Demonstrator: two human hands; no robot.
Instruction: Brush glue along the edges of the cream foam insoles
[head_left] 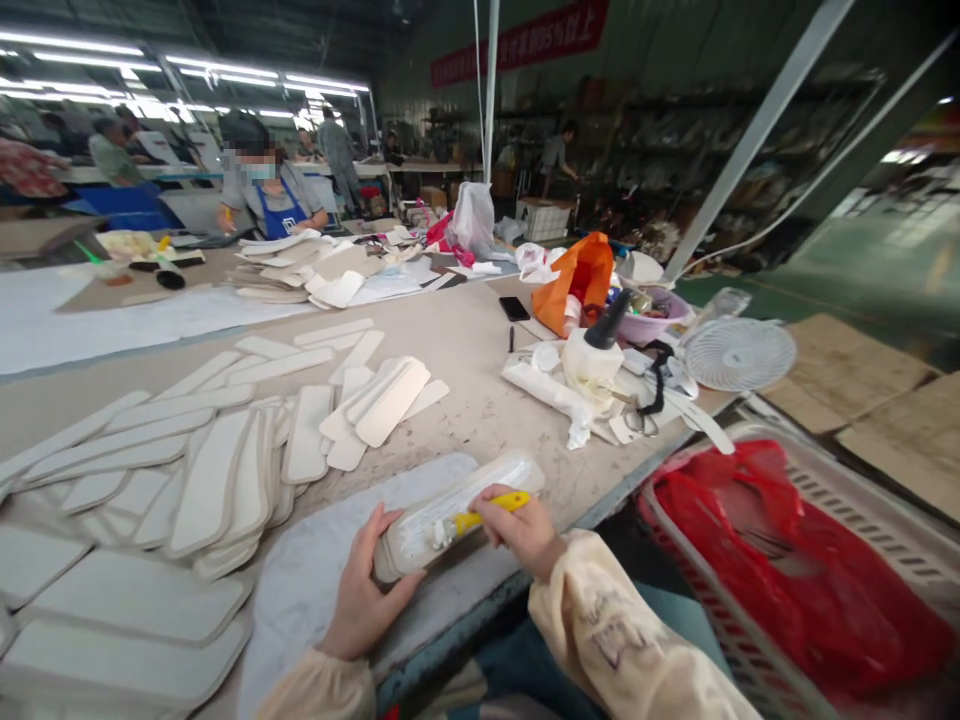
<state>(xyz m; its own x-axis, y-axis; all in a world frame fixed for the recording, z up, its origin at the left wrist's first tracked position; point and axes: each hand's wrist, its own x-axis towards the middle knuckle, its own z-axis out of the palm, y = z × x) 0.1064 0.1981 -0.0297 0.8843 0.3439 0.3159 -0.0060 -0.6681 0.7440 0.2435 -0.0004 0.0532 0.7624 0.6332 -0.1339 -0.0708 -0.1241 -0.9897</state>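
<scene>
Rows of tube lights glow over a dim workshop, with a broad, brownish worktable in front. At far left, pale flat strips with rounded corners lie in overlapping heaps. Beyond them, a person in a blue apron stands across the table.

Near the table's front edge, the left hand curves round the near end of a pale panel, gripping it between thumb and fingers. The long, round-ended panel slants over a whitish sheet, its top streaked with glossy white. The right hand, knuckles up, closes around a yellow-handled brush, bristles against the panel.

Further right stands a pale container with a black cone top. Behind it are a slumped orange bag and a lilac bowl of unclear small items, then a ribbed round fan grille. At far right, a slotted plastic basket holds crumpled, shiny red plastic.
</scene>
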